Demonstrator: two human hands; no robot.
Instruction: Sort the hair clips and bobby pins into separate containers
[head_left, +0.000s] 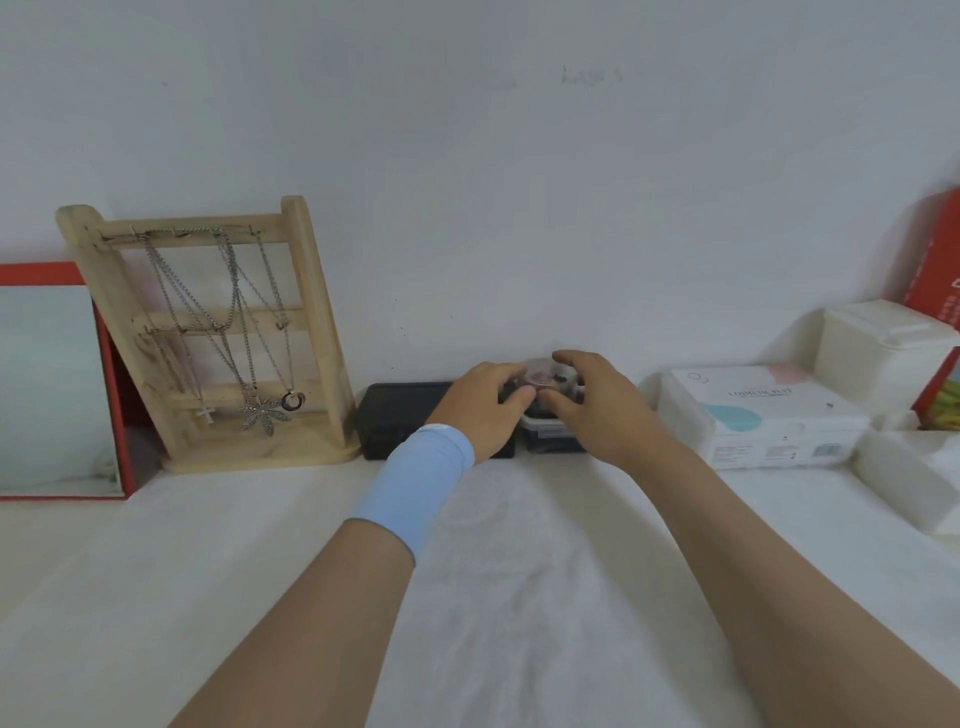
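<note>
Clear round container (542, 375): by the wall, atop a dark box (545, 435); contents blurred.
Left hand (485, 410): fingers curled on its left edge.
Right hand (597, 405): fingers arched round its right side.

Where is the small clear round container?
The container is centre of the head view by the wall, held between left hand and right hand, above a dark box, right of the black case.

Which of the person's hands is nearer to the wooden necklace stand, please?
The left. The left hand sits right of the wooden necklace stand, over the black box; the right hand is farther right, past the clear round container.
</note>
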